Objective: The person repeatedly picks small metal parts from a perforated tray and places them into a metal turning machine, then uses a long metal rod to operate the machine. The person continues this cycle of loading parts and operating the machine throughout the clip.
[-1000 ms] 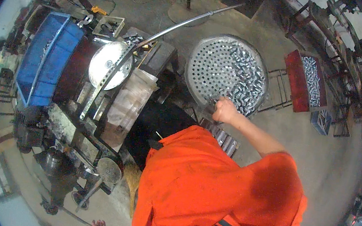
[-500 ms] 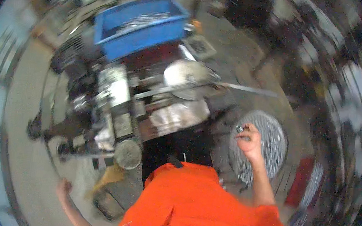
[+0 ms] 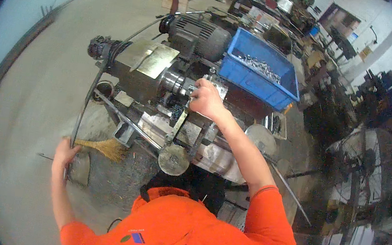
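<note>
My right hand [image 3: 206, 99] is at the front of a lathe's shiny round chuck [image 3: 172, 82], its fingers closed round a small silver metal part [image 3: 190, 88] that lines up with the chuck. The fingers partly cover this part, and I cannot tell how far it sits in the chuck. Out to the left, my left hand [image 3: 63, 152] is wrapped round the lower stretch of a long dark lever rod [image 3: 83, 104]. The rod rises past the lathe's headstock [image 3: 140, 69] to the back of the machine.
Behind the lathe are a ribbed motor [image 3: 199, 37] and a blue bin [image 3: 259, 84] with many small metal parts inside. A straw broom [image 3: 104, 148] lies on the floor near my left hand. A round metal disc [image 3: 174, 160] sticks out at the machine's front.
The view has swung left. My right hand has gone from above a round tray of metal parts to the chuck, carrying a small part. My left hand has taken hold of the lever rod.
</note>
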Demonstrator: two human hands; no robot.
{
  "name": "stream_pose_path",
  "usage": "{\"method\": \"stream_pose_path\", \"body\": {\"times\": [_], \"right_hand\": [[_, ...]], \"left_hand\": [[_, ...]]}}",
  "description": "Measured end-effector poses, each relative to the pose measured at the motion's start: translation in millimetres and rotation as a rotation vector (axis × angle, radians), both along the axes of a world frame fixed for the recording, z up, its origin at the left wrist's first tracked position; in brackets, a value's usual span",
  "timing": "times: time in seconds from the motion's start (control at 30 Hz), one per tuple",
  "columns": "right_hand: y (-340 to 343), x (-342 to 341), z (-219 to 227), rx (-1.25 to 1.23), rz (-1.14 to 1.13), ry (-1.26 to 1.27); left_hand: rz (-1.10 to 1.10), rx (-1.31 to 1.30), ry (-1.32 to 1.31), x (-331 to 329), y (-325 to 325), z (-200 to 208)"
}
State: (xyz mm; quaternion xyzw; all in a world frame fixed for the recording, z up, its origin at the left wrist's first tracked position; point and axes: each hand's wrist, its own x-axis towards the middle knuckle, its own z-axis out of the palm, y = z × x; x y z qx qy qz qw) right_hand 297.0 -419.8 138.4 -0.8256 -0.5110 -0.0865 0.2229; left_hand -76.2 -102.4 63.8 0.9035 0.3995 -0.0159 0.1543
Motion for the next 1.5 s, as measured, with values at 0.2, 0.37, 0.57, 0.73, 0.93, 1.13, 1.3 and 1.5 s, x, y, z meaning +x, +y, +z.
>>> {"method": "stream_pose_path", "body": {"times": [0.2,0.37,0.57,0.73,0.93,1.13,1.3,1.5], "right_hand": [[62,16,-19,-0.344,-0.137,0.033],[72,34,-45,-0.175,-0.177,0.079],[75,58,-64,-0.044,-0.152,0.120],[72,34,-33,0.008,-0.214,0.309],[79,32,-28,0.036,-0.316,0.361],[54,17,-23,0.150,-0.206,0.227],[-44,-19,-1,0.384,-0.175,0.223],[-201,-49,-32,0.269,-0.575,0.204]], "left_hand": [[0.110,0.076,-0.234,-11,-20,-13],[0.135,0.215,-0.191,-3,-4,-32],[0.119,0.235,-0.117,17,-5,-16],[0.103,0.431,0.109,-14,91,-27],[-0.061,0.739,0.053,-23,206,-31],[0.241,0.443,-0.085,12,167,-12],[0.246,0.154,-1.096,65,94,-89],[-0.219,-0.075,-0.286,131,0,-225]]}}
